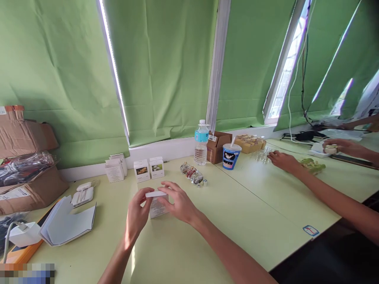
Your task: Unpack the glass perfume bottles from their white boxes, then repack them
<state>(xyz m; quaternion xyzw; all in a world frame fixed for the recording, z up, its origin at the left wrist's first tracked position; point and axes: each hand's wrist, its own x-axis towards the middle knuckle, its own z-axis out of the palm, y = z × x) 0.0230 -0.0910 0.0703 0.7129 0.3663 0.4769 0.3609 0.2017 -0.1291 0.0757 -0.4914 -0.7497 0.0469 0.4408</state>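
Note:
A small white printed box (158, 209) stands upright on the table in front of me, its top at about finger height. My left hand (139, 206) grips its left side near the top edge, thumb and fingers closed on it. From the right, my right hand (177, 201) holds the same box, fingers at its top and right side. Just behind stand two white boxes with flower pictures, one with an orange picture (142, 171) and one with a white flower (156, 168). Several small glass jars (191, 172) lie to the right, with small silver caps (205, 182) beside them.
More white boxes (115, 169) stand back left. A notebook (69, 225), a white charger (25, 234) and cartons (32, 189) are at left. A water bottle (200, 148), brown carton (218, 146) and blue cup (230, 157) stand behind. Other people's hands (284, 161) work at right.

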